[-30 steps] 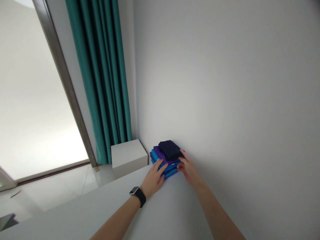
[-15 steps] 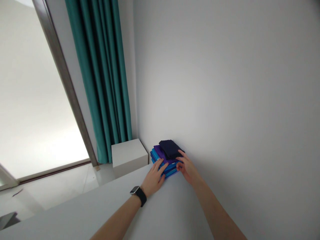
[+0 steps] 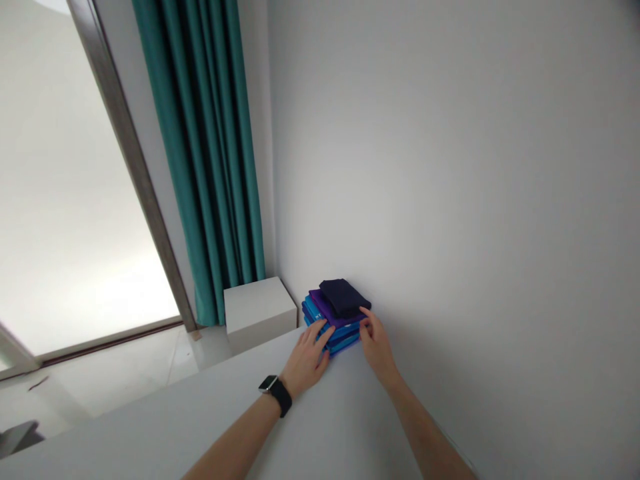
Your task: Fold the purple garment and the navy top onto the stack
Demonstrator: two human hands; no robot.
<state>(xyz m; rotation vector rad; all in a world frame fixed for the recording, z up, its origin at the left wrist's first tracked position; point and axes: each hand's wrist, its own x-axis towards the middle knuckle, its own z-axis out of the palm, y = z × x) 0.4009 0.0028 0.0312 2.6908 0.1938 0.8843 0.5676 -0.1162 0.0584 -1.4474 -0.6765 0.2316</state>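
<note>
At the far end of the white table [image 3: 210, 427], close by the pale wall [image 3: 425, 167], a small stack of folded cloths is set down. On top, a dark navy cloth [image 3: 345, 297] is laid, folded flat, over a purple cloth [image 3: 322, 305]; beneath them, blue cloths [image 3: 345, 341] are layered in lighter and darker shades, and a small white mark is seen on one of them.

The stack is flanked by both hands. By the left hand [image 3: 304, 360], the near left side of the pile is touched with fingers spread; its grip is left open, with nothing enclosed. A watch [image 3: 275, 390] with a black band is worn on the left wrist. The right hand [image 3: 376, 347] is placed at the near right corner, its index finger extended to the edge of the navy cloth and its other fingers curled in. Whether any fabric is pinched in that grip cannot be told.

Beyond the table's edge, to the left of the stack, a white box [image 3: 260, 307] is seen below a green curtain [image 3: 210, 167], which is hung in folds near the corner of the room. Farther left, a bright pane [image 3: 75, 167] is bordered by a dark frame [image 3: 131, 160].
</note>
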